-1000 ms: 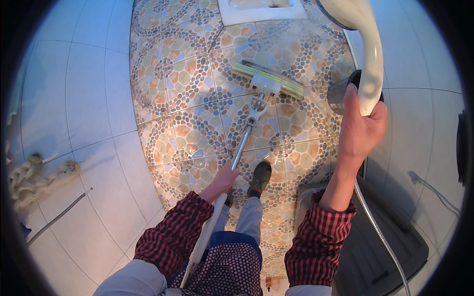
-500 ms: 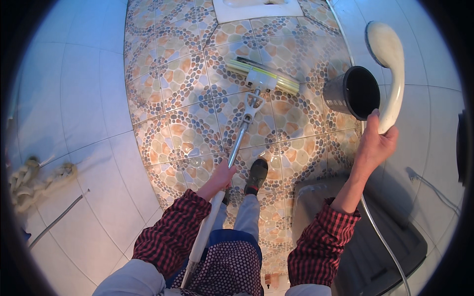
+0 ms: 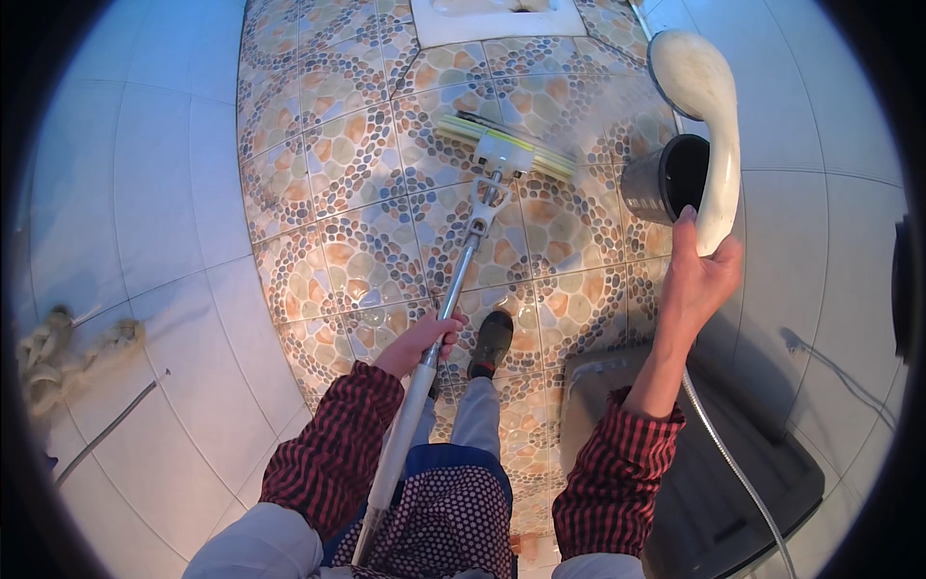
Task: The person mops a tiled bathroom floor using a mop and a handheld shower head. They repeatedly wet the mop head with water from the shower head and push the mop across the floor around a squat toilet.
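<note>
My left hand (image 3: 427,340) is wrapped round the metal pole of a sponge mop (image 3: 463,265). The mop's yellowish sponge head (image 3: 506,147) rests on the patterned floor tiles ahead of me. The pole's lower part, with a white sleeve, runs back beside my apron. In my right hand (image 3: 696,270) is the handle of a white shower head (image 3: 709,106), held up on the right side, its face turned to the left. Faint spray shows between it and the mop head. A silvery hose (image 3: 738,463) hangs down from below my right hand.
Behind the shower head a black bucket (image 3: 648,183) lies tipped with its mouth toward the right wall. A large dark grey bin (image 3: 743,482) sits at the lower right. A white squat toilet (image 3: 497,24) is set into the floor at the far end. Braided rope (image 3: 82,357) hangs on the left wall.
My right hand has moved the shower head to the left, so that it now covers part of the bucket's mouth. The mop head has stayed nearly in place.
</note>
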{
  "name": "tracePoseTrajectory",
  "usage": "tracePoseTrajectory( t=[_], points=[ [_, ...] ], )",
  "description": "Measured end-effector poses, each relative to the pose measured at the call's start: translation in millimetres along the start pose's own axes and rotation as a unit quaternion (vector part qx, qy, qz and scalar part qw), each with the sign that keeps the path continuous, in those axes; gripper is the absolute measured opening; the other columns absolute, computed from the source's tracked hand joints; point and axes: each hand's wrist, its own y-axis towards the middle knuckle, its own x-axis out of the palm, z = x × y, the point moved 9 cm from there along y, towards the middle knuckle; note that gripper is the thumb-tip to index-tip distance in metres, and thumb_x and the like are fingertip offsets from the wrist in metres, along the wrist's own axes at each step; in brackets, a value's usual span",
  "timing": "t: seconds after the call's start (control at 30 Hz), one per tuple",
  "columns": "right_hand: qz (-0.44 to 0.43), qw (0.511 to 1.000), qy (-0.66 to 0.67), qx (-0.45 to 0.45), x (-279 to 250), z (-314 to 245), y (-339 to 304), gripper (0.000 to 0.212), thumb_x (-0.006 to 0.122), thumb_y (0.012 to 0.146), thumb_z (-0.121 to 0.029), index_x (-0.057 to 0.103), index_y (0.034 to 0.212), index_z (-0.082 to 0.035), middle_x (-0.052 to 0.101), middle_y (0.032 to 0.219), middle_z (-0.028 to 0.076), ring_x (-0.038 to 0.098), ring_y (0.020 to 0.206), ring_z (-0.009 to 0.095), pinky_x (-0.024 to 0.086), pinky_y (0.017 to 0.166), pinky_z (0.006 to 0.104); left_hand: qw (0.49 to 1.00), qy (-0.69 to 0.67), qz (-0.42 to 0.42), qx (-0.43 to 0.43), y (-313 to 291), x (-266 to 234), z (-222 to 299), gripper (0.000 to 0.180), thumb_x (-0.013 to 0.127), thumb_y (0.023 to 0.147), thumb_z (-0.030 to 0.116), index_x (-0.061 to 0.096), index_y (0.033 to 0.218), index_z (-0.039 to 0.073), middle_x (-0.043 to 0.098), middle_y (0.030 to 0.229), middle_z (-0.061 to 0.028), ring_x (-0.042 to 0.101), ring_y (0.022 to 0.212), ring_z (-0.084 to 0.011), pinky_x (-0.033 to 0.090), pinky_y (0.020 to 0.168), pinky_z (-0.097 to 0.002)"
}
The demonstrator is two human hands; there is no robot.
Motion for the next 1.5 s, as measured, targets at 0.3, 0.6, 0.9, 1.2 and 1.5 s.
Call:
tracePoseTrajectory(
  t=[0.3, 0.6, 0.9, 1.2, 1.5],
  points=[
    [0.018, 0.997, 0.073, 0.008, -26, -11, 15, 0.022, 0.067, 0.084, -0.015, 0.048, 0.079, -0.004, 0.047, 0.057, -0.003, 0.039, 0.046, 0.002, 0.029, 0.041, 0.0180, 0.979, -0.188, -0.083, 0.003, -31, 23, 24, 0.017, 0.056, 0.087, 0.007, 0.043, 0.098, 0.009, 0.038, 0.058, 0.0055, 0.034, 0.039, -0.0024, 0.030, 0.034, -0.0202],
    [0.074, 0.987, 0.132, 0.046, -62, -33, 35, 0.022, 0.068, 0.081, -0.010, 0.048, 0.076, -0.003, 0.048, 0.063, -0.003, 0.041, 0.055, 0.002, 0.034, 0.049, 0.0189, 0.893, 0.364, 0.202, 0.173, -93, 46, 170, 0.029, 0.054, 0.082, 0.015, 0.037, 0.100, 0.000, 0.049, 0.062, -0.0086, 0.050, 0.044, -0.0166, 0.043, 0.039, -0.0305],
    [0.083, 0.990, 0.113, 0.011, -50, -45, 39, 0.023, 0.070, 0.080, -0.010, 0.050, 0.071, -0.002, 0.053, 0.065, -0.001, 0.045, 0.061, 0.003, 0.038, 0.053, 0.0201, 0.796, 0.535, 0.247, 0.138, -23, 18, 77, 0.032, 0.053, 0.081, 0.013, 0.037, 0.103, -0.002, 0.062, 0.078, -0.0235, 0.064, 0.059, -0.0309, 0.050, 0.052, -0.0408],
    [0.006, 0.996, 0.073, -0.056, -2, -37, 22, 0.024, 0.070, 0.078, -0.010, 0.050, 0.070, 0.001, 0.055, 0.065, 0.000, 0.045, 0.062, 0.004, 0.041, 0.056, 0.0207, 0.932, 0.317, 0.134, 0.112, -2, 22, 31, 0.026, 0.057, 0.081, 0.015, 0.042, 0.095, -0.002, 0.058, 0.068, -0.0137, 0.058, 0.047, -0.0200, 0.047, 0.043, -0.0332],
    [-0.022, 0.997, 0.057, -0.055, 10, -16, 12, 0.021, 0.069, 0.082, -0.015, 0.052, 0.076, -0.005, 0.049, 0.062, -0.005, 0.039, 0.054, 0.000, 0.030, 0.048, 0.0177, 0.966, 0.154, 0.092, 0.185, 105, -50, 99, 0.044, 0.037, 0.096, 0.041, 0.053, 0.114, 0.005, 0.063, 0.097, -0.0058, 0.060, 0.087, -0.0180, 0.046, 0.074, -0.0335]
  ],
)
